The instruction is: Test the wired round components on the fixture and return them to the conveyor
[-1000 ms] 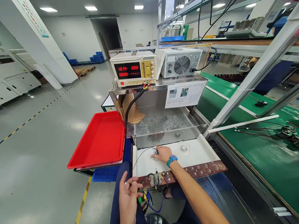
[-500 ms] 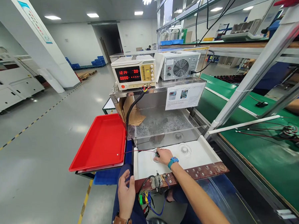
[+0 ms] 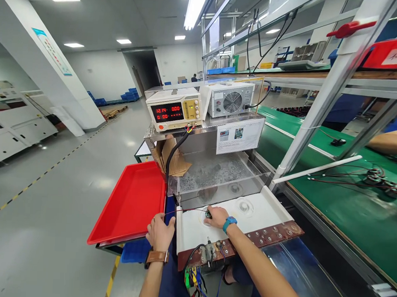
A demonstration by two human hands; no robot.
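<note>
My right hand [image 3: 217, 217], with a blue watch on the wrist, is closed on a small motor [image 3: 208, 214] over the white tray [image 3: 194, 234]. Its thin dark red wire [image 3: 185, 209] runs left to my left hand [image 3: 160, 233]. Those fingers are bent around the wire's end beside the red tray [image 3: 129, 207], and they hide the tip. Along the white tray's front edge lies a brown strip [image 3: 263, 236] with metal studs. Metal contacts [image 3: 209, 252] and cables are fixed near its left part.
A power supply [image 3: 174, 109] with red digits stands on the metal shelf behind, beside a second unit [image 3: 232, 99] with a fan. A clear panel [image 3: 223, 185] crosses behind the white tray. More wired motors [image 3: 383, 181] lie on the green bench [image 3: 342, 204] at right, near another person's arm [image 3: 390, 141].
My left hand has moved up and left from above my lap and closed on the wire's end. My right hand keeps hold of the motor. The camera view has tilted up slightly.
</note>
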